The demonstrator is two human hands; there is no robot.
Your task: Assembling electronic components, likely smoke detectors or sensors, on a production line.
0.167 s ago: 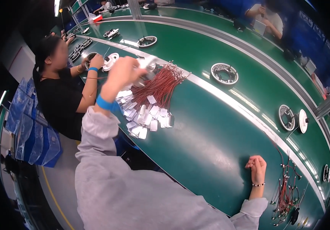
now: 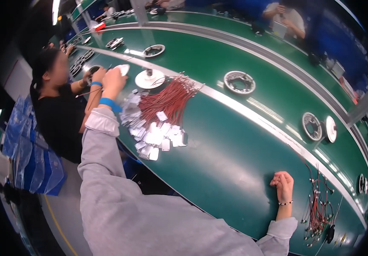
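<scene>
My left hand (image 2: 113, 84), wearing a blue wristband, reaches to the far left. Its fingers are mostly hidden behind the hand, but they seem closed on the edge of a white round cover (image 2: 124, 69), right beside the co-worker's hands (image 2: 96, 77). Another white disc (image 2: 149, 80) with a dark-topped stub lies to the right. Nearer me spreads a pile of red wires (image 2: 169, 100) with flat silvery plates (image 2: 154, 134). My right hand (image 2: 283, 186), wearing a beaded bracelet, rests on the green table (image 2: 218, 170) with fingers curled in and nothing visible in them.
A co-worker in black (image 2: 58, 115) sits at the left. Beyond a pale rail (image 2: 252, 116), white ring housings (image 2: 239, 82) stand on the green belt. A thin bundle of wires (image 2: 317, 209) lies right of my right hand. Blue bins (image 2: 34, 158) stand at the left.
My left hand has moved left and slightly down, away from the white disc by the wires, to the cover beside the co-worker. The view has shifted a little. My right hand stays curled.
</scene>
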